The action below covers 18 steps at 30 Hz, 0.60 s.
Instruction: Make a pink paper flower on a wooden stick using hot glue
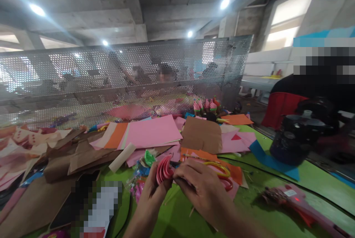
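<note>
A pink strip of paper wound into a layered curl is gripped between the thumb and fingers of my left hand. At the curl's right edge, my right hand pinches it with closed fingers; the fingertips are partly hidden. A short dark tip shows just above the meeting point, too blurred to name. Right behind my right hand, a yellow loop and a red loop, like scissor handles, lie over orange and pink paper. A green crumpled piece sits beyond my left hand.
Pink sheets and brown paper lie across the green table. A pink glue gun rests at right, near a dark jar and a black cable. Pink cone-shaped pieces stand before the perforated metal screen.
</note>
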Each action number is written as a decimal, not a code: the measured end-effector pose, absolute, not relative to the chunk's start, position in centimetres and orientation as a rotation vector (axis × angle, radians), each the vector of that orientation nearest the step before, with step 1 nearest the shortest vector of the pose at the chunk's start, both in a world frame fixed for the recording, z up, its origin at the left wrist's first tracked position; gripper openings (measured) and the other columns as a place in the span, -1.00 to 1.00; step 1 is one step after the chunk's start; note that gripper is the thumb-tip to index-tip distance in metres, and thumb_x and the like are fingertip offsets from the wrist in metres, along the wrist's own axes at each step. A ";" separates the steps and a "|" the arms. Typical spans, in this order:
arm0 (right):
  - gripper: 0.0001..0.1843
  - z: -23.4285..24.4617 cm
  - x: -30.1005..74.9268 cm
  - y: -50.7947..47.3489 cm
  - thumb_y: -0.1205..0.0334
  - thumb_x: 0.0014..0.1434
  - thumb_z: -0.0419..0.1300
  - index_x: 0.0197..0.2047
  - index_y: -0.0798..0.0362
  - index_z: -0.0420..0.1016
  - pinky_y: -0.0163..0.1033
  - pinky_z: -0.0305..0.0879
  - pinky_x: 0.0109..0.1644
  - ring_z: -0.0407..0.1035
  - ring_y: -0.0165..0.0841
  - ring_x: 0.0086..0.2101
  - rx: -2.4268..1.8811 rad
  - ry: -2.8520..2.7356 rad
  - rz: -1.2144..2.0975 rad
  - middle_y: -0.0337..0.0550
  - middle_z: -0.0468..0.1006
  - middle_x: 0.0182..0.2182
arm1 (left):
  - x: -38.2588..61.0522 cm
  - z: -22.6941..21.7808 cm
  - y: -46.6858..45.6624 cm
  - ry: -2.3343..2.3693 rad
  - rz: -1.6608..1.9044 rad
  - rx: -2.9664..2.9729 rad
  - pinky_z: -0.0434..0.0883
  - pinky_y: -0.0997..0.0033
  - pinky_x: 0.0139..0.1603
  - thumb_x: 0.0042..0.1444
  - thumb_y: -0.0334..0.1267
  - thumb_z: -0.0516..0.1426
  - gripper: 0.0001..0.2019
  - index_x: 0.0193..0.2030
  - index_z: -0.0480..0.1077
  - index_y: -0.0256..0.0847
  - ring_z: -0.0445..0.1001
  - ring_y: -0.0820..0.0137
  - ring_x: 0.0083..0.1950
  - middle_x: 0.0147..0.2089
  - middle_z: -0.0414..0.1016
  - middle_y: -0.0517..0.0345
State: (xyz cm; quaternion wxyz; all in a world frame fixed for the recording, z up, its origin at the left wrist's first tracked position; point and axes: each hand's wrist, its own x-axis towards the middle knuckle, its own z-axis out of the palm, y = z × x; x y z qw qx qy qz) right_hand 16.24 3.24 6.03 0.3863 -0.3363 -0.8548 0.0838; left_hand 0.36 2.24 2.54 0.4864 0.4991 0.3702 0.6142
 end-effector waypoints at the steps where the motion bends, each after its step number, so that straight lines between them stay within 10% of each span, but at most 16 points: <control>1: -0.85 6.1 16.3 3.3 0.45 0.26 0.17 -0.21 -0.01 0.42 -0.26 0.23 -0.19 0.37 -0.32 -0.29 -0.856 -2.180 0.215 -0.21 0.50 -0.31 | 0.4 2.6 2.3 0.885 1.496 1.210 0.40 0.39 -0.14 0.06 -0.13 0.24 -0.63 0.03 0.46 -0.12 0.42 0.29 -0.23 -0.42 0.39 0.23; 18: -0.88 6.2 16.4 3.7 0.43 0.25 0.20 -0.24 0.00 0.41 -0.28 0.22 -0.20 0.36 -0.35 -0.30 -0.849 -2.125 0.273 -0.23 0.50 -0.32 | 0.0 1.5 2.5 1.065 1.500 1.256 0.36 0.39 -0.07 0.10 -0.04 0.21 -0.55 0.11 0.42 -0.17 0.43 0.29 -0.16 -0.26 0.49 0.14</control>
